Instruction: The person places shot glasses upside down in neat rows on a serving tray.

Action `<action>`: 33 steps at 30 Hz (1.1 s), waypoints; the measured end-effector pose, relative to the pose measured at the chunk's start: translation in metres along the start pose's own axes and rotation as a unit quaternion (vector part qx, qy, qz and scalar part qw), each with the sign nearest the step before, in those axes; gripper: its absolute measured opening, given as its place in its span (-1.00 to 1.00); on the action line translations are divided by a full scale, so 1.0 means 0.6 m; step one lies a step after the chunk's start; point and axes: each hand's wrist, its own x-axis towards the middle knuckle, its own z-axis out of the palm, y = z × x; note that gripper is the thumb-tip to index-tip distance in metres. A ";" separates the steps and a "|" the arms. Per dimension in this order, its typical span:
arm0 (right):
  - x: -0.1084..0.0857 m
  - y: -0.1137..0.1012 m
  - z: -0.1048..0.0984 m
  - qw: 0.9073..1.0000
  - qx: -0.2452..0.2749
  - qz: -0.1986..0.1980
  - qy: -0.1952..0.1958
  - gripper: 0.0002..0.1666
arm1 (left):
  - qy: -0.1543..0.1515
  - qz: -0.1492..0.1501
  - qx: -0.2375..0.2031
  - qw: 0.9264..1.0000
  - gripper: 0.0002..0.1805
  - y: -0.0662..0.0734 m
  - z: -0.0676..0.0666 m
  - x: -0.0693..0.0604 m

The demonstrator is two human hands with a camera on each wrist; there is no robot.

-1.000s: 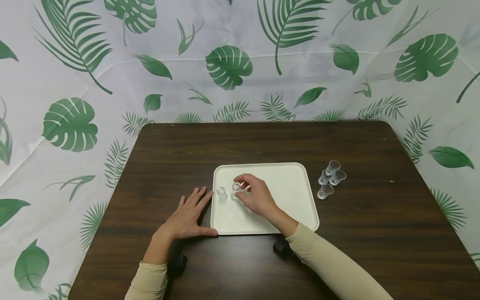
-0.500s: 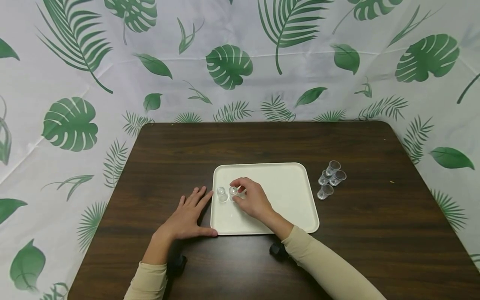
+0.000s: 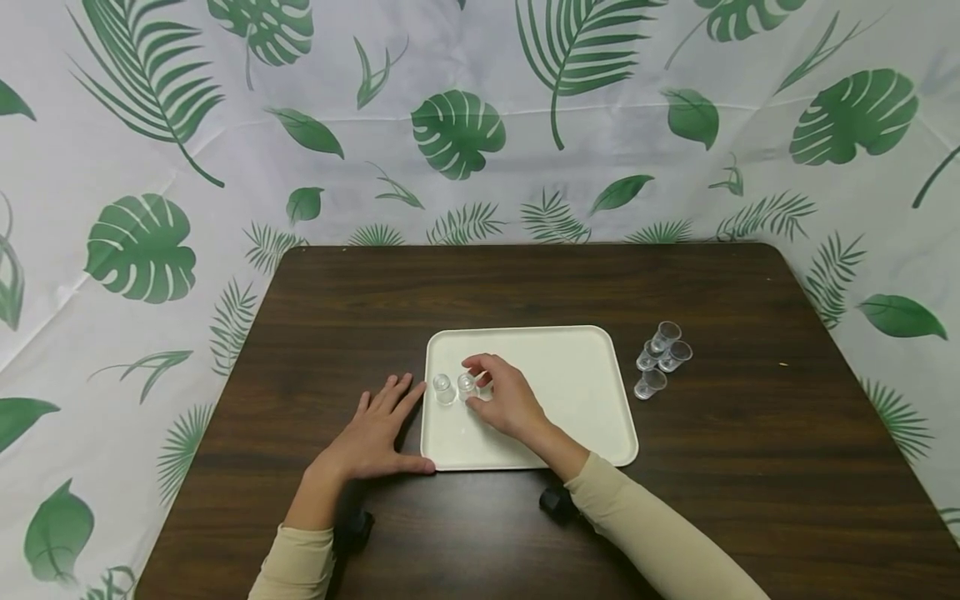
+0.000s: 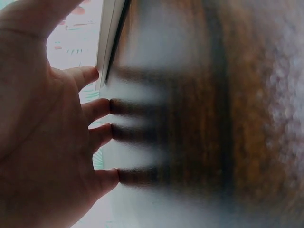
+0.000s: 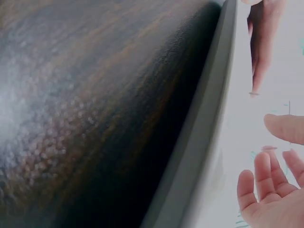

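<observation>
Two small clear shot glasses stand upside down near the left end of a cream tray [image 3: 555, 375]. The left one [image 3: 444, 390] stands alone. Beside it, the right hand [image 3: 510, 402] has its thumb and curled fingers around the other shot glass [image 3: 467, 387]; in the right wrist view the glass itself is hard to make out between thumb [image 5: 285, 128] and fingers. The left hand [image 3: 375, 433] lies spread at the tray's left edge, thumb on the near corner. Its fingertips rest on the table in the left wrist view.
Several more clear shot glasses [image 3: 665, 354] stand upright in a cluster on the dark wooden table [image 3: 750, 467], right of the tray. A white curtain [image 3: 360, 150] with green leaves hangs behind the table.
The right hand has moved slightly left with its shot glass, bringing it closer to the other upside-down one, and has then stayed almost still. The left hand has not moved.
</observation>
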 end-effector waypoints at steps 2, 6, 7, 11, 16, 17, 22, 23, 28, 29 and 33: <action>-0.003 -0.001 -0.002 1.000 0.000 0.005 -0.006 -0.40 | -0.002 -0.001 -0.001 1.000 0.31 0.000 0.000 -0.002; -0.008 -0.005 -0.013 1.000 0.006 0.017 -0.015 -0.34 | -0.001 -0.001 -0.002 1.000 0.31 0.000 0.001 -0.004; -0.010 -0.007 -0.018 1.000 0.009 0.021 -0.017 -0.32 | -0.001 -0.002 -0.002 1.000 0.31 0.000 0.001 -0.004; -0.015 -0.012 -0.039 0.999 0.027 0.036 -0.024 -0.29 | 0.000 -0.003 -0.001 1.000 0.31 -0.001 0.001 -0.005; -0.027 -0.012 -0.075 0.998 0.047 0.047 -0.012 -0.29 | 0.000 -0.004 -0.002 1.000 0.31 -0.001 0.003 -0.004; -0.029 -0.010 -0.084 0.997 0.053 0.048 -0.006 -0.30 | 0.000 -0.003 -0.002 1.000 0.32 -0.002 0.003 -0.004; -0.045 -0.001 -0.132 0.996 0.074 0.042 0.031 -0.39 | 0.000 -0.004 0.000 1.000 0.33 -0.002 0.002 -0.003; -0.050 0.001 -0.143 0.995 0.080 0.041 0.043 -0.41 | 0.000 -0.004 0.000 1.000 0.33 -0.002 0.002 -0.003; -0.077 0.018 -0.203 0.987 0.100 0.028 0.122 -0.50 | 0.000 -0.001 0.003 1.000 0.32 -0.002 0.003 0.000; -0.082 0.022 -0.214 0.984 0.103 0.025 0.143 -0.51 | 0.000 0.001 0.003 1.000 0.32 -0.001 0.003 0.000; -0.101 0.043 -0.260 0.966 0.108 0.036 0.234 -0.58 | 0.001 0.004 0.003 1.000 0.31 0.001 0.003 -0.001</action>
